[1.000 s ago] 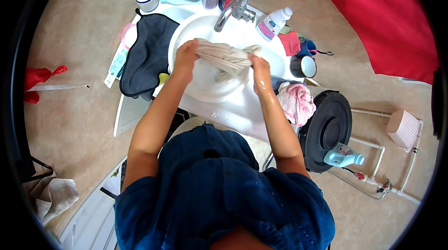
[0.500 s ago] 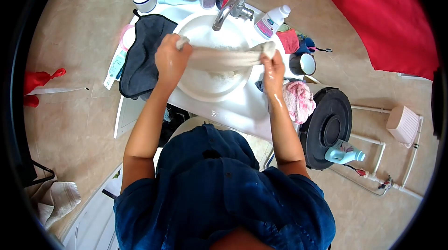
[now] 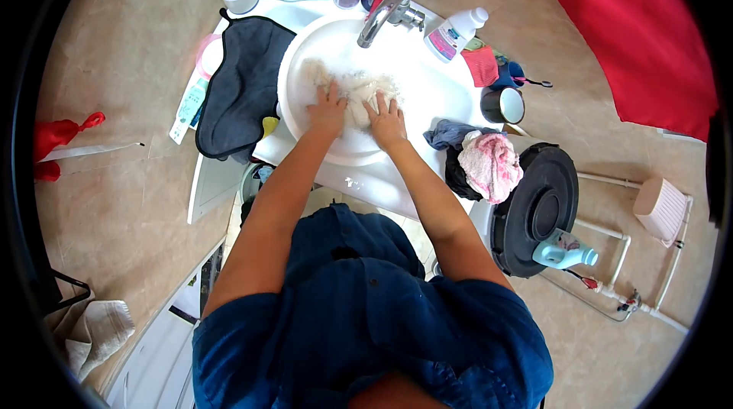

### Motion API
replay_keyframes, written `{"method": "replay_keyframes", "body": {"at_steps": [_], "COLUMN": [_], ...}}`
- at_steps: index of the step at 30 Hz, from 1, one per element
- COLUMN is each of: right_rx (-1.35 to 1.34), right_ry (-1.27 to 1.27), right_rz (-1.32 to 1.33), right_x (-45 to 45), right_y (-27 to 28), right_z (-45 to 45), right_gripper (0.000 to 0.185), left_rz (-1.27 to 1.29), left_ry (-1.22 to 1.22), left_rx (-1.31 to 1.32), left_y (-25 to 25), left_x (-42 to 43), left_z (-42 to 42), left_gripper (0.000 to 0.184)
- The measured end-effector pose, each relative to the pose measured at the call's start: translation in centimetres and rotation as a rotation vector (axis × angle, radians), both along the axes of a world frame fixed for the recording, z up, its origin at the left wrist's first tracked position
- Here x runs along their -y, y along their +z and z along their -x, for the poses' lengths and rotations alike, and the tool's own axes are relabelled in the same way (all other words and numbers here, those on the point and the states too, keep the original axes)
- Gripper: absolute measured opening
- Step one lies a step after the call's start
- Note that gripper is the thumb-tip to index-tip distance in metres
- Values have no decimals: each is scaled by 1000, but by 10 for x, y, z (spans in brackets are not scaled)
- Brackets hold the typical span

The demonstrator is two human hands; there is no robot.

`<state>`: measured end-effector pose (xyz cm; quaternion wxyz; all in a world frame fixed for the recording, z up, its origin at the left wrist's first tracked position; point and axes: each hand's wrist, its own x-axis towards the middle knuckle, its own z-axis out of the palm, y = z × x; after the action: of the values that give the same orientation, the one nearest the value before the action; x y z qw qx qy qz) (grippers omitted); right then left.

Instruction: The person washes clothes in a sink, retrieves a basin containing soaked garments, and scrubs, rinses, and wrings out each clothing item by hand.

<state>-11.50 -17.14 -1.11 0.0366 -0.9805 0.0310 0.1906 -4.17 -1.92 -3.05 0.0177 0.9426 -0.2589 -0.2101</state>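
Note:
A wet cream-coloured cloth (image 3: 357, 101) lies bunched in the white washbasin (image 3: 287, 82), among suds. Fingers spread, my left hand (image 3: 327, 113) presses down at the cloth's left part. My right hand (image 3: 388, 122) rests on its right side, also with the fingers apart. Neither hand is wrapped round anything. The cloth's exact kind cannot be made out. Above the basin's far side arches a chrome faucet (image 3: 388, 10).
A dark grey cloth (image 3: 244, 88) covers the counter's left side. Bottles (image 3: 456, 33) and a mug (image 3: 502, 106) stand along the back and right. A pink-and-white cloth (image 3: 491, 166) lies right, beside a black lid (image 3: 544, 210).
Both hands have come down and closer together, from holding the cloth stretched over the basin to lying on it inside. The cloth has been let go and is now bunched.

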Motion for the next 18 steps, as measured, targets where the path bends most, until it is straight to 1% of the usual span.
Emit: {"method": "replay_keyframes", "body": {"at_steps": [1, 2, 3, 4, 5, 6, 7, 9, 10, 12, 13, 14, 16, 18], "right_rx": [-39, -75, -14, 48, 109, -26, 23, 121, 48, -9, -53, -113, -231, -287], "right_ry": [-3, -4, -120, -236, -351, -672, -894, -1360, -1438, -1445, -1379, -1268, -1059, -933], "right_rz": [16, 33, -268, -568, -867, -1593, -1728, -1970, -1947, -2045, -2146, -2289, -2486, -2589], "right_x": [-4, -6, -3, 3, 8, 4, 3, -3, -10, -10, -7, -1, 6, 8], "right_y": [1, 2, -11, -37, -51, -18, -12, -5, 26, 36, 38, 35, 37, 36], "right_z": [-1, -4, -8, -10, -11, -16, -16, -12, -12, -10, -5, 1, 7, 7], "right_gripper": [53, 49, 48, 47, 46, 45, 48, 55, 48, 47, 47, 46, 46, 45], "left_rz": [0, 72, 147, 224, 398, 569, 742, 881, 894, 954, 999, 1032, 1098, 1104], "left_ry": [9, 44, 81, 116, 239, 361, 484, 362, 263, 57, -48, -22, 29, 105], "left_rx": [32, 8, -13, -34, -174, -314, -454, -419, -323, -112, 6, -7, -31, 53], "left_y": [-19, -29, -35, -37, -26, -4, 19, 54, 76, 110, 120, 129, 140, 139], "left_x": [2, 3, 5, 7, 7, 6, 7, 20, 27, 44, 50, 55, 62, 68], "left_z": [-3, -7, -14, -17, -19, -20, -20, -7, 6, 34, 46, 56, 69, 71], "left_gripper": [69, 65, 61, 57, 53, 50, 46, 44, 43, 37, 34, 29, 22, 20]}}
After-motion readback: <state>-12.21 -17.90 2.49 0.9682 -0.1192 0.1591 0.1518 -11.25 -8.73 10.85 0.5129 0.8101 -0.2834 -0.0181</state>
